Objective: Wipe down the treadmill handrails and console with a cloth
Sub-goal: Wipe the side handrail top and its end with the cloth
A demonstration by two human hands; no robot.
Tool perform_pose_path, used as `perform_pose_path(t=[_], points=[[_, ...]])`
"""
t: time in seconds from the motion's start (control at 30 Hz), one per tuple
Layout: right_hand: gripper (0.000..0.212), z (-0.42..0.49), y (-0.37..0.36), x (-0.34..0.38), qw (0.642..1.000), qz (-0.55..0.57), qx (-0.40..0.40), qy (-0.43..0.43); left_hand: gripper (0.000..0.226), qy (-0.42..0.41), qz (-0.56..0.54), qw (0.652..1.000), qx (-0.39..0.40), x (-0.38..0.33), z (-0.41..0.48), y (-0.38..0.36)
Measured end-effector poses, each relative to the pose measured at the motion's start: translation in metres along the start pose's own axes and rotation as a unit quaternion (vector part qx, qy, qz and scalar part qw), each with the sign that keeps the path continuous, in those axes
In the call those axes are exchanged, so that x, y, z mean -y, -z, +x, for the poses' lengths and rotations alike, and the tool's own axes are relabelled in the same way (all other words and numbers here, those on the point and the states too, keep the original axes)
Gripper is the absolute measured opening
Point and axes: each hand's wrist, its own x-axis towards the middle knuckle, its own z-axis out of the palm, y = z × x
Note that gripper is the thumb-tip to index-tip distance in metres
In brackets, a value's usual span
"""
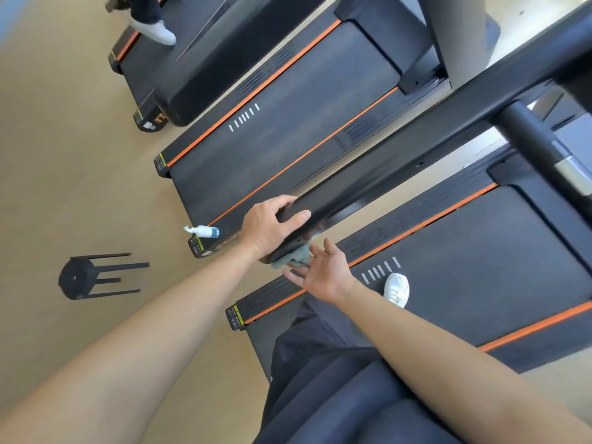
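A long black treadmill handrail (400,161) runs from the upper right down to the middle of the view. My left hand (269,227) grips its near end, thumb on top and fingers curled round it. A small grey-green cloth (296,257) sits bunched under the rail's end. My right hand (323,270) is just below the cloth with fingers spread and nearly straight, fingertips at the cloth's edge. A second black bar (538,145) crosses at the right, with a silver band on it.
A white and blue spray bottle (205,231) lies on the rear corner of the neighbouring treadmill deck (288,149). A black stool (93,277) stands on the tan floor at left. My white shoe (397,288) is on the belt below. Another person's shoe (153,28) is on the far treadmill.
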Motion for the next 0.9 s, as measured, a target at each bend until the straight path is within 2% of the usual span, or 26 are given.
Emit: perform_pose_path(t=[0.3, 0.47, 0.63, 0.9], points=[[0.053, -0.041, 0.01, 0.066, 0.992, 0.019, -0.034, 0.117, 0.074, 0.034, 0.009, 0.999, 0.021, -0.007, -0.005, 0.003], [0.048, -0.069, 0.009, 0.097, 0.982, 0.029, -0.044, 0.182, 0.063, 0.056, 0.024, 0.997, 0.037, -0.011, -0.009, 0.005], [0.041, -0.091, 0.01, 0.127, 0.97, 0.034, -0.049, 0.236, 0.055, 0.048, -0.031, 0.998, 0.039, -0.024, -0.009, 0.007], [0.041, -0.11, 0.018, 0.156, 0.952, 0.046, -0.043, 0.299, 0.063, 0.061, -0.022, 0.997, 0.049, -0.058, -0.006, -0.01]])
